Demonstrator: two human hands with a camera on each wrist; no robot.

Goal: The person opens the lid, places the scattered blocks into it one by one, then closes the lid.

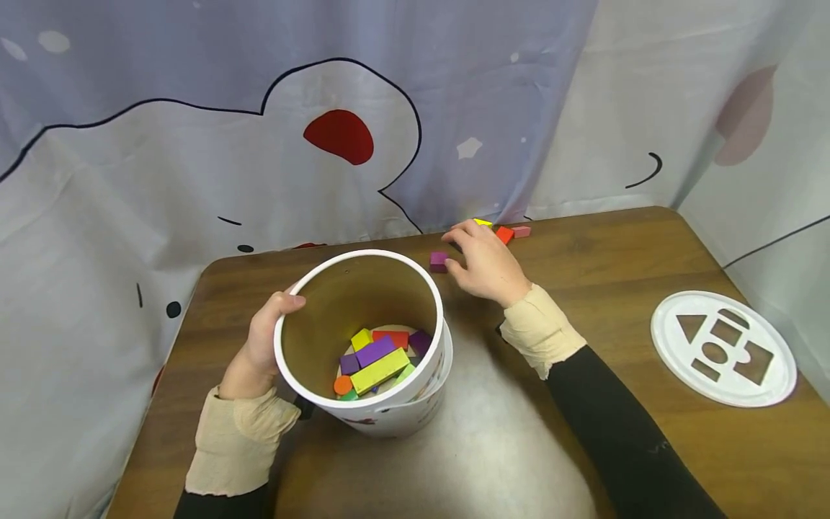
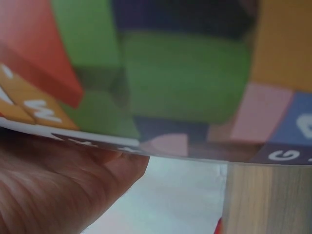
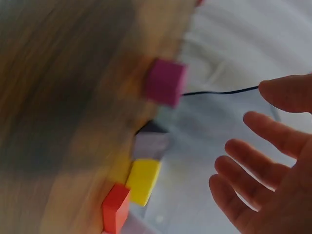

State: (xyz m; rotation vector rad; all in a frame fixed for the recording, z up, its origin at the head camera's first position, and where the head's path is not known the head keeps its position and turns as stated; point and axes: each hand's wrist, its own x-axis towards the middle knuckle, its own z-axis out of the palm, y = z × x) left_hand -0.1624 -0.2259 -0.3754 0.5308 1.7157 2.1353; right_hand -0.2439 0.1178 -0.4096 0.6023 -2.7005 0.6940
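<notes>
My left hand (image 1: 266, 339) grips the rim of a white bucket (image 1: 359, 255), thumb over the edge and fingers outside. Several coloured blocks lie at the bottom of the bucket, among them a long yellow-green block (image 1: 380, 371) and an orange round one (image 1: 343, 386). In the left wrist view the printed bucket wall (image 2: 185, 78) fills most of the frame above the hand. My right hand (image 1: 486, 263) hovers over the back of the table, fingers spread and holding nothing. Just left of its thumb sits a magenta block (image 1: 438, 262), which the right wrist view shows apart from the fingers (image 3: 258, 165).
Along the table's back edge stand a grey block (image 3: 149, 145), a yellow block (image 3: 144, 180), a red block (image 1: 504, 234) and a pink block (image 1: 521, 231). A white lid (image 1: 674, 360) with shaped holes lies on the right. A patterned curtain (image 1: 454, 94) hangs behind the table (image 1: 603, 267).
</notes>
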